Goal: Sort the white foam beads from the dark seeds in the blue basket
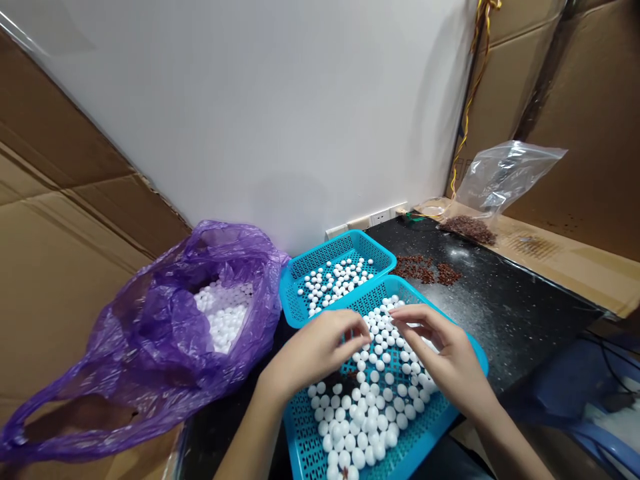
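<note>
My left hand is over the near blue plastic basket, thumb and fingertips drawn together in a pinch. Across from it, my right hand also pinches, its fingertips above the balls. Whatever either pinch holds is too small to make out. Many small white balls lie in this basket, with a few reddish-brown bits among them near my left wrist. Behind it stands a second blue basket with a looser scatter of white balls.
On the left, an open purple plastic bag holds more white balls. Reddish-brown pieces lie on the black tabletop. A clear zip bag with brown bits stands at the back right. Cardboard and a white wall enclose the table.
</note>
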Demonstrator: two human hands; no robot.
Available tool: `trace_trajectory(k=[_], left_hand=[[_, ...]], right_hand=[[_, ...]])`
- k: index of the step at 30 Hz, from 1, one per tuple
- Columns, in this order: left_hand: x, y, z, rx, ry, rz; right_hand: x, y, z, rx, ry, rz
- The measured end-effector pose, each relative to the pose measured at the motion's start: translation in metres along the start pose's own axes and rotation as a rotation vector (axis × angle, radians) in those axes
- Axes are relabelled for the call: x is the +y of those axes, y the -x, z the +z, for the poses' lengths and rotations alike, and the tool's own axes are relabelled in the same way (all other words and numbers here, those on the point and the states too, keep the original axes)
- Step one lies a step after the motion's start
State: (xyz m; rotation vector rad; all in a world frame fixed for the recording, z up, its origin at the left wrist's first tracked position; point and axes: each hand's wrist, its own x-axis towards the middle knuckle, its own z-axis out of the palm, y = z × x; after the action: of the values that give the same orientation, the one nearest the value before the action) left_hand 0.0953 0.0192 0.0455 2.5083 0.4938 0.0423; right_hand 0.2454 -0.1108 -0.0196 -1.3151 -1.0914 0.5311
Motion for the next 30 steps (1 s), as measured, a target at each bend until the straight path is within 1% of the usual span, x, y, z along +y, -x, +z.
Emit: trace_trajectory(k=[1,2,4,6,9,13,21,26,30], left_hand=[[0.002,-0.001,0.007,-0.112,-0.015,0.029],[0.003,-0.003,0.015,-0.19,-0.037,0.05],[0.004,-0.006,0.03,-0.278,-0.093,0.062],[0.004,-0.01,0.042,-0.316,-0.141,0.044],[0.003,-0.011,0.049,-0.299,-0.217,-0.008],[0.0,-0.009,0.044,-0.245,-0.263,-0.078],[-0.002,-0.006,0.04,-0.267,-0.286,-0.147],[0.002,-0.009,0.041,-0.306,-0.277,-0.166],[0.004,-0.011,0.044,-0.314,-0.28,-0.167]], right_hand=[[0.0,0.0,-0.001,0.003,0.008,0.007],[0.0,0.001,-0.001,0.007,0.015,0.01],[0.0,0.001,-0.002,0.006,0.023,0.012],[0.001,0.002,-0.003,0.004,0.028,0.01],[0.001,0.002,-0.006,0.003,0.028,0.005],[0.002,0.003,-0.009,0.008,0.023,0.023],[0.007,0.004,-0.009,0.004,-0.007,0.066],[0.004,0.003,-0.009,-0.007,-0.025,0.083],[0.003,0.002,-0.008,-0.011,-0.021,0.081]])
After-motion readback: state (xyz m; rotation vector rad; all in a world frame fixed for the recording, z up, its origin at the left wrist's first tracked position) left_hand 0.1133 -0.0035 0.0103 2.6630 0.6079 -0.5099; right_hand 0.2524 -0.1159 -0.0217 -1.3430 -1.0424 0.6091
